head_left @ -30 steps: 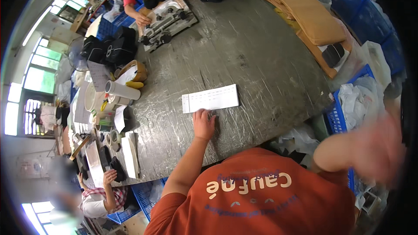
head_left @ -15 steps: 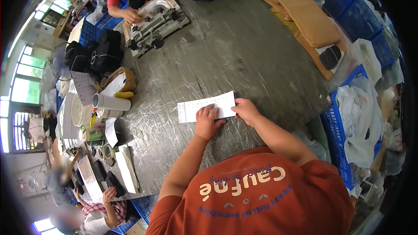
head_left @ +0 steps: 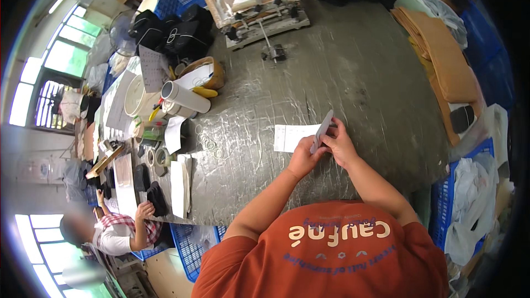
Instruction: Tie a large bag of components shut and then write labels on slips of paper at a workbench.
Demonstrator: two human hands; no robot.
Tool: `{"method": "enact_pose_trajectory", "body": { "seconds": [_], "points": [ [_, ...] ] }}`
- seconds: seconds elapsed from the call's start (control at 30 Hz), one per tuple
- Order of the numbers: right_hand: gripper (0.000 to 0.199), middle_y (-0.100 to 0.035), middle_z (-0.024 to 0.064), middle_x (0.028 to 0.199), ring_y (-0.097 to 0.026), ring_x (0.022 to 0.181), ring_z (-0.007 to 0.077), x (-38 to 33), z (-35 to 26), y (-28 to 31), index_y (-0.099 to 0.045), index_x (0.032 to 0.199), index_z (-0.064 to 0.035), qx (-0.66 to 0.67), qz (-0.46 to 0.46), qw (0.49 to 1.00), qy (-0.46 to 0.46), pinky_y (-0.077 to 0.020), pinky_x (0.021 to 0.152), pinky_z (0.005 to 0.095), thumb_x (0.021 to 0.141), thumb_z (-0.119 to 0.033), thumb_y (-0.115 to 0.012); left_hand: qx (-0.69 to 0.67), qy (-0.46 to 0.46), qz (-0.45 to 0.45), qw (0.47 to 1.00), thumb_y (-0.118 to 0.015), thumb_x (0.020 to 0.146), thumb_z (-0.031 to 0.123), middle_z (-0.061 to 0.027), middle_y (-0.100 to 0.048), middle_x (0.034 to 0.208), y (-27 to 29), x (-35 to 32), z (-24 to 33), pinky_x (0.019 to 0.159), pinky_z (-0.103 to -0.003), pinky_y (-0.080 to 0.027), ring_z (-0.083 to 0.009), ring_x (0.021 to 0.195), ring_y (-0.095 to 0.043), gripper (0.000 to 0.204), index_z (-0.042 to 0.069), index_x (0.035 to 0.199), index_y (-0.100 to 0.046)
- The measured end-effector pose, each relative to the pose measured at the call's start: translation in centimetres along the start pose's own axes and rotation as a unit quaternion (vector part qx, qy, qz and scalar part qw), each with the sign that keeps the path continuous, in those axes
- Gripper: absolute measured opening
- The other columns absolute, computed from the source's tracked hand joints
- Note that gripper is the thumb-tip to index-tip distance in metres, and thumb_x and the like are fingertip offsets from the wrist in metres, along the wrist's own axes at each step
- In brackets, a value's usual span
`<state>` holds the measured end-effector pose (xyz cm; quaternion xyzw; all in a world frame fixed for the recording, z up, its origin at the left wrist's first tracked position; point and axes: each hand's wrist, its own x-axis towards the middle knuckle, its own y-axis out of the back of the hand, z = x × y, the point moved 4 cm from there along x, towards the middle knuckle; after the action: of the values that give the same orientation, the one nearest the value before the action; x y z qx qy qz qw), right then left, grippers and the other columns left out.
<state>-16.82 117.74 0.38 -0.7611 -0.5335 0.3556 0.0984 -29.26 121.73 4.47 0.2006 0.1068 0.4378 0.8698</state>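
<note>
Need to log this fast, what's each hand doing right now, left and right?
Left hand: closed on the lower end of the white paper strip.
Right hand: pinching the same strip, lifted off the table.

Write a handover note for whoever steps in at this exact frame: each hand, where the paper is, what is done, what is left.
Left hand: pinching the lower edge of a white paper strip, lifted off the table.
Right hand: gripping the same strip from the other side.
A white sheet lies flat on the grey table, just left of the hands.
Done: one strip is raised between both hands.
Left: the flat sheet is untouched; the strip is not yet set down.
</note>
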Motion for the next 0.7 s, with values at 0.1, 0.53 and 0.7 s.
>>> {"method": "enact_pose_trajectory", "body": {
  "seconds": [0.1, 0.53, 0.7],
  "points": [
    [0.075, -0.040, 0.0141, 0.121, -0.048, 0.106, 0.0232, -0.2, -0.8, -2.1, -0.022, 0.133, -0.0091, -0.093, -0.023, 0.995, 0.026, -0.0488, 0.082, 0.0367, 0.073, 0.000, -0.066, -0.111, -0.027, -0.025, 0.993, -0.064, 0.081, 0.023, -0.0117, -0.059, 0.102, 0.6, -0.5, -0.9, 0.085, -0.031, -0.043, -0.0211, 0.095, -0.055, 0.047, -0.001, 0.118, -0.047],
    [0.073, -0.034, 0.0185, 0.130, -0.044, 0.114, 0.0266, -0.8, -0.5, -2.2, -0.022, 0.131, 0.0011, -0.050, -0.031, 0.996, 0.066, -0.0457, 0.088, 0.0363, 0.074, -0.002, -0.068, -0.295, 0.134, -0.080, 0.943, -0.052, 0.089, 0.028, -0.0084, -0.059, 0.100, 1.1, -0.3, -1.8, 0.080, -0.028, -0.044, -0.0139, 0.090, -0.055, 0.040, -0.001, 0.116, -0.051],
    [0.051, -0.051, 0.0140, 0.116, -0.052, 0.105, 0.0211, 0.0, 0.1, -2.2, -0.037, 0.123, 0.0025, -0.072, -0.023, 0.992, 0.096, -0.0454, 0.086, 0.0330, 0.077, 0.005, -0.058, -0.387, 0.121, -0.049, 0.913, -0.047, 0.091, 0.035, -0.0114, -0.056, 0.107, 1.3, -0.4, -3.8, 0.088, -0.034, -0.042, -0.0209, 0.099, -0.053, 0.045, -0.004, 0.113, -0.049]
  ]
}}
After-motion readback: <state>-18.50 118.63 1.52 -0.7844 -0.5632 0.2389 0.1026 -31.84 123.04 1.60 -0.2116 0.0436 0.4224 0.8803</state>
